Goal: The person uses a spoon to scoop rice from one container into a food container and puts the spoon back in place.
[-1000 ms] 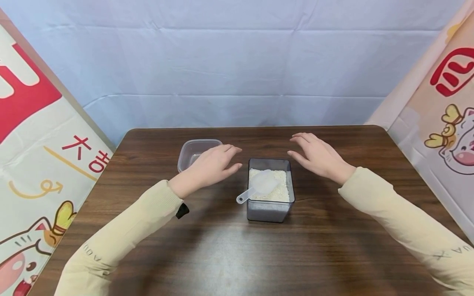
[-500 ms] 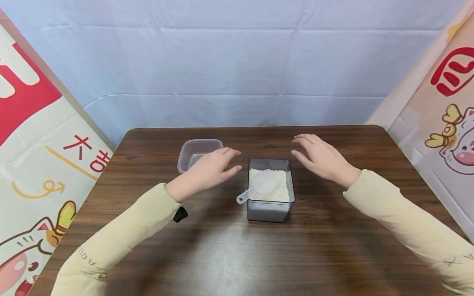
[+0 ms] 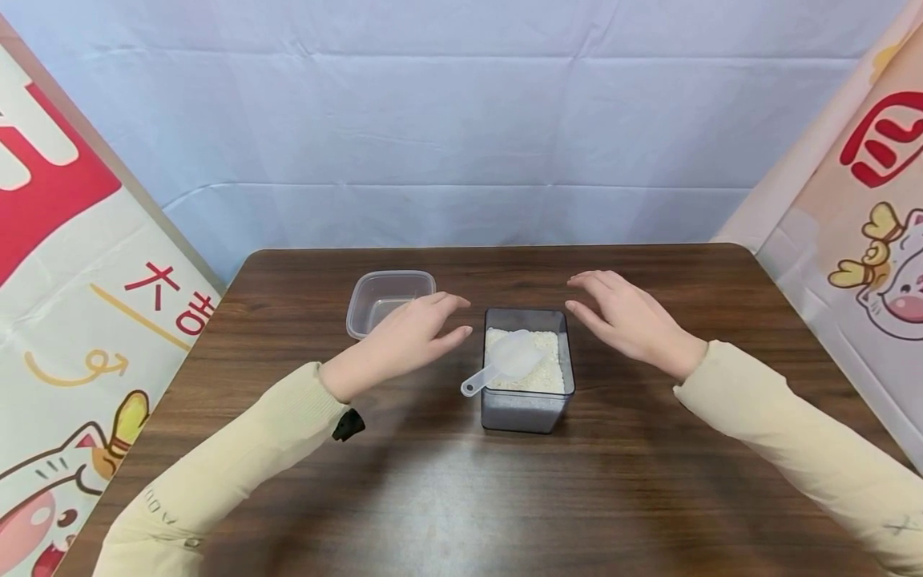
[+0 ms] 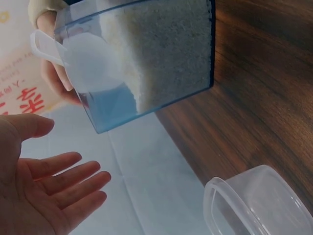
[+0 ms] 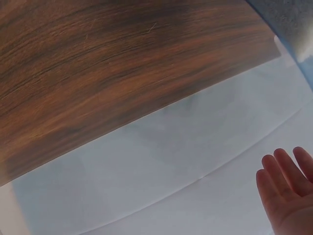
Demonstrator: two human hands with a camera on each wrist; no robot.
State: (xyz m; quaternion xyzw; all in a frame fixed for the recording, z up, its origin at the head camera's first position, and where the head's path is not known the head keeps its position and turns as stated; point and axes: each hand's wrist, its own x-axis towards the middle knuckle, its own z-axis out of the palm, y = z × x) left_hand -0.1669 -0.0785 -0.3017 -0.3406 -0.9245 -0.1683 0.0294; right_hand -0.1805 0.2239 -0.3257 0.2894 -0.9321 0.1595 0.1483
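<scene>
A tinted clear bin holds white rice at the middle of the table. On the rice lies a translucent measuring scoop, its handle poking over the bin's left rim. My left hand hovers left of the bin with fingers extended and holds nothing. Behind that hand stands a clear plastic tub, partly hidden by it in the head view. To the bin's right, my right hand is held in the air, fingers loosely extended, touching nothing. The left wrist view shows the left palm facing the bin, apart from it.
The dark wooden table reaches back to a pale cloth backdrop. Printed banners with cartoon figures flank the table: a left banner and a right banner.
Both hands have shifted slightly toward the person, still on either side of the bin. The bin, scoop and tub have stayed in place.
</scene>
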